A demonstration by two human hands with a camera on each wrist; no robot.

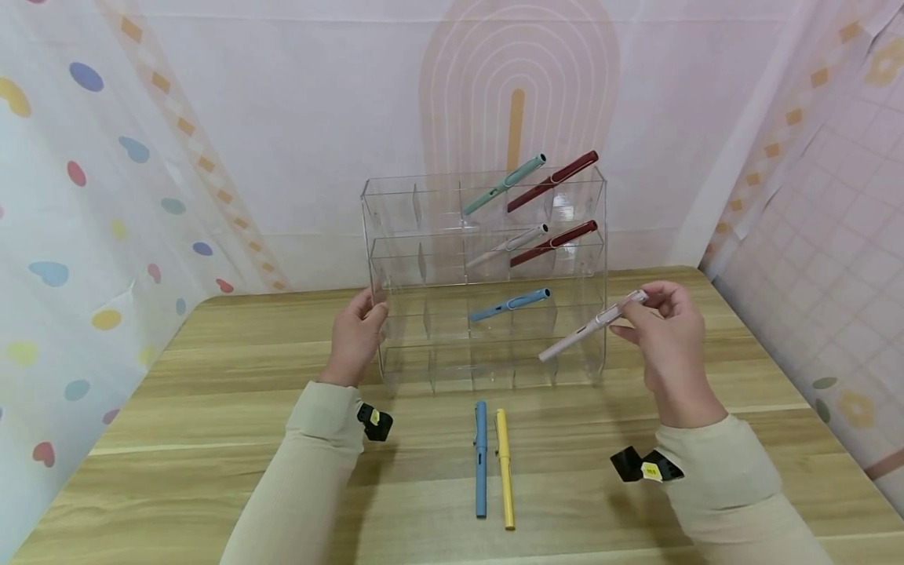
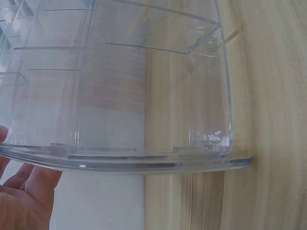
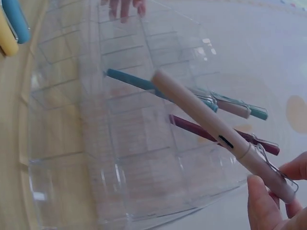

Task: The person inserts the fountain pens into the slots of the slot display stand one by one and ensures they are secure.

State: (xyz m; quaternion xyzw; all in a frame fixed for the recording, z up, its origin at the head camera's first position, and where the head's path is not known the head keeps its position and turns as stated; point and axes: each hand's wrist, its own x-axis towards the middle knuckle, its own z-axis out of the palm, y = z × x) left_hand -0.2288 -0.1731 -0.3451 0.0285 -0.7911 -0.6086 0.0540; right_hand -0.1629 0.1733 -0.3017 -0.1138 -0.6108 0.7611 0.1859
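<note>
A clear tiered pen rack (image 1: 445, 357) stands on the table. My left hand (image 1: 356, 336) holds its left side panel, with the fingers partly out of frame in the left wrist view. My right hand (image 1: 667, 337) pinches a pale pink pen (image 3: 192, 110) by its capped end, in front of the rack's lower right. The pen slants, its free end pointing down and left. In the rack lean a mint green pen (image 1: 504, 184) and a dark red pen (image 1: 553, 182) on top, a pale pen (image 1: 507, 246) and another dark red pen (image 1: 554, 243) below, then a blue pen (image 1: 510, 304).
A second blue pen (image 1: 481, 459) and a yellow pen (image 1: 504, 469) lie side by side on the wooden table (image 1: 226, 392) in front of the rack. Behind the table hangs a patterned cloth (image 1: 318, 118), with more cloth at both sides.
</note>
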